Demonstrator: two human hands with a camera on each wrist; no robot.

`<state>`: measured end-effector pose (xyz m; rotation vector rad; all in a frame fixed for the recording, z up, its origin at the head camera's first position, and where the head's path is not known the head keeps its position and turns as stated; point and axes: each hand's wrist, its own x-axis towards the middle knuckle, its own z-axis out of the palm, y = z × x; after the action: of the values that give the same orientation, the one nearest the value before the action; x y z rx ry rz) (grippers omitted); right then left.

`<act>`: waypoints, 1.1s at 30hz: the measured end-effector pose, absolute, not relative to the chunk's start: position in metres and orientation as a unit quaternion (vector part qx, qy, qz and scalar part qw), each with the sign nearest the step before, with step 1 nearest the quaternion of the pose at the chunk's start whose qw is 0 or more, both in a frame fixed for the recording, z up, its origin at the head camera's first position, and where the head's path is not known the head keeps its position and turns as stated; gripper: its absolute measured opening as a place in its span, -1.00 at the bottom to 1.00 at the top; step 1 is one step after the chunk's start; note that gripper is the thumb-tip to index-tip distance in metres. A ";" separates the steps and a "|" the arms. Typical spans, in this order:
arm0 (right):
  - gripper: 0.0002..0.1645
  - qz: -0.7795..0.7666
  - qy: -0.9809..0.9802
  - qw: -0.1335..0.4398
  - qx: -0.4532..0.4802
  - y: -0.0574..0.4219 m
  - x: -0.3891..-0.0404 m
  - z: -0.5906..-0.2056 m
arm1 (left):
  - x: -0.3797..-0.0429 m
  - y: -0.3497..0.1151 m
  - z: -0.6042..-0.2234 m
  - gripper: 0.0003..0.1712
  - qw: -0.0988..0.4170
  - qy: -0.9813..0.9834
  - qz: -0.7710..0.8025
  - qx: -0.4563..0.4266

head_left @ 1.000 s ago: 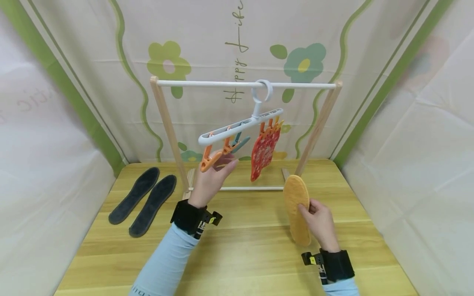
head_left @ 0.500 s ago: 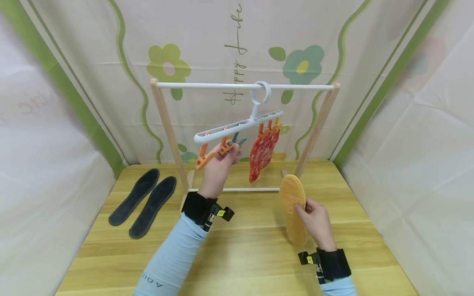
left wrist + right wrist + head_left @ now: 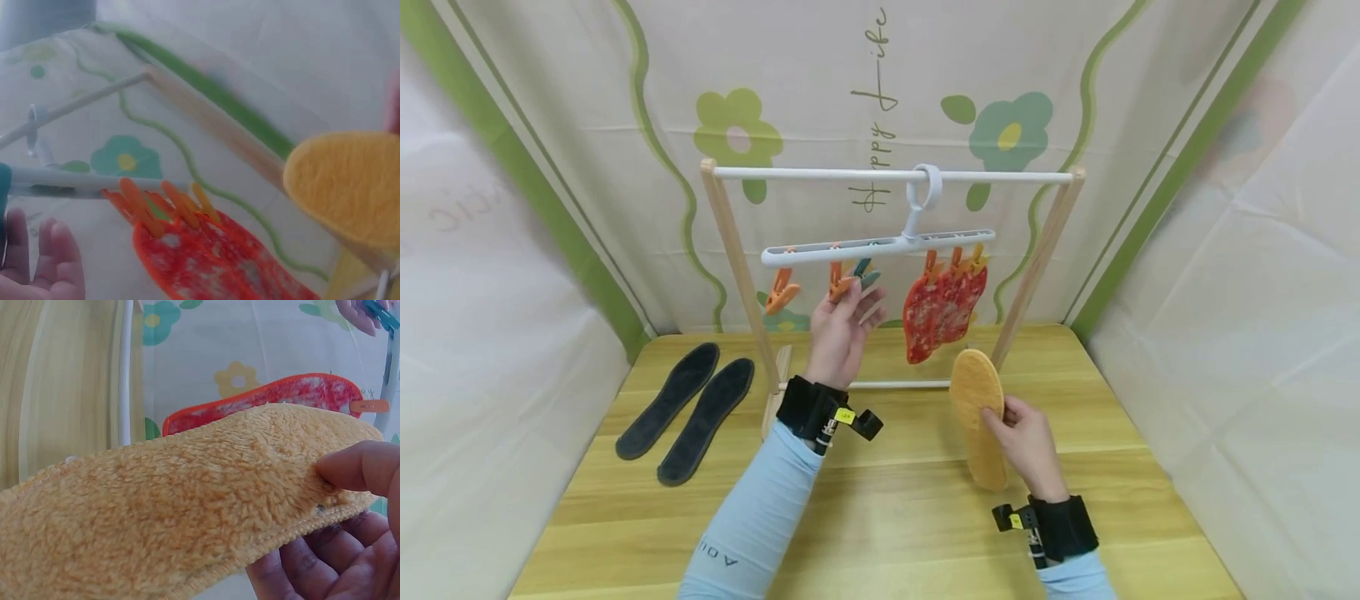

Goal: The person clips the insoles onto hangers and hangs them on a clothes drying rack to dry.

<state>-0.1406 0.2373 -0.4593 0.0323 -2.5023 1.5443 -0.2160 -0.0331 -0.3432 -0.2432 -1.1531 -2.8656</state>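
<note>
The hanger (image 3: 808, 257) had swung round on the white rail (image 3: 820, 174); half a second before, its bar slanted toward the viewer at the left end, whereas now it lay nearly in line with the rail, so the red patterned piece (image 3: 951, 308) showed broader from the front; that piece hung from two orange clips and a yellow clip (image 3: 979, 260) on the right half of the bar.

The left hand (image 3: 838, 342) had been among the lower clips earlier too, and was now just under the middle orange clip (image 3: 840, 282) and the teal clip (image 3: 870, 277); its far fingers stood apart and loosely extended, but whether thumb and forefinger pinched a clip I could not tell; the outer orange clip (image 3: 782, 298) dangled alone, clear of the hand.

The right hand (image 3: 1030, 446) had drifted a little leftward with the yellow insole (image 3: 974, 425), which it held upright above the surface (image 3: 880, 508); the thumb lay on the fleecy face and the fingers were clamped behind the edge; the insole was in front of the rack's right leg and lower than the red piece.

The two dark insoles (image 3: 706, 421) had stayed side by side at the left.
</note>
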 end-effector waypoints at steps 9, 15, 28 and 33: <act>-0.69 0.526 -0.845 0.096 0.012 0.232 -0.143 -0.458 | -0.228 -0.032 -0.345 -0.89 -0.056 -0.253 -0.963 -0.081; -0.70 0.526 -0.844 0.101 0.027 0.231 -0.144 -0.460 | -0.237 -0.026 -0.347 -0.70 -0.109 -0.175 -0.975 -0.084; -0.67 0.524 -0.845 0.098 0.042 0.229 -0.145 -0.455 | -0.236 -0.019 -0.332 -0.78 -0.031 -0.335 -0.933 -0.130; -0.71 0.515 -0.849 0.103 0.053 0.226 -0.150 -0.450 | -0.237 -0.017 -0.329 -0.73 0.056 -0.473 -0.867 -0.146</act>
<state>-0.1495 0.2259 -0.4504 0.1564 -2.5052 1.5199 -0.2366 -0.0172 -0.3292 -0.4433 -1.4356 -2.6315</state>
